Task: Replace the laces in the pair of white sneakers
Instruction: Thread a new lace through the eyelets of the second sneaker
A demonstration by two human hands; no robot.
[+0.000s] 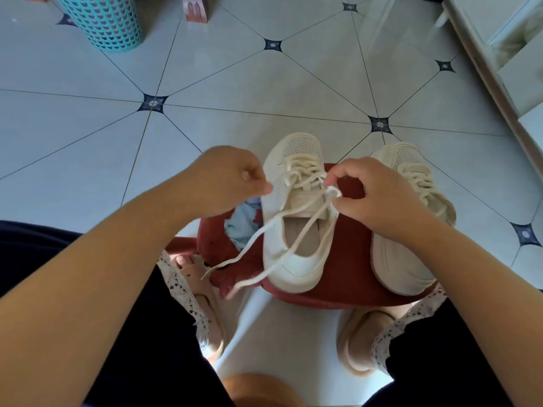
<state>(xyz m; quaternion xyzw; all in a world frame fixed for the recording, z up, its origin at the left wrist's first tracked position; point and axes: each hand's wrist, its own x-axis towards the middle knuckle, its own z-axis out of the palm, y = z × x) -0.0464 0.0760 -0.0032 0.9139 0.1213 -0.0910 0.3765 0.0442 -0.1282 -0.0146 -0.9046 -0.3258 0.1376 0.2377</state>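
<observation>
On the dark red plastic stool (352, 239) between my knees sit both white mesh sneakers, toes pointing away from me. The near white sneaker (293, 268) stands upright in the middle of the seat. The second white sneaker (393, 259) lies just beside it at the stool's right edge, its laces threaded, partly hidden by my right forearm.

My left hand (226, 177) is curled, thumb and forefinger pinching the cream flat shoelace (258, 234) at the left side of the near sneaker's eyelets. My right hand (379, 195) pinches a small loop of the same lace at the right side, beside the tongue, with the other fingers bent. Between my two hands the lace crosses over the tongue. Its two loose ends trail back over the shoe's opening and past the heel, hanging over the stool's near left edge.

A pale blue cloth (238, 227) shows in the stool's cut-out just left of the sneaker. Far off on the grey tiled floor (235, 69) stands a teal lattice plastic basket (102, 22).
</observation>
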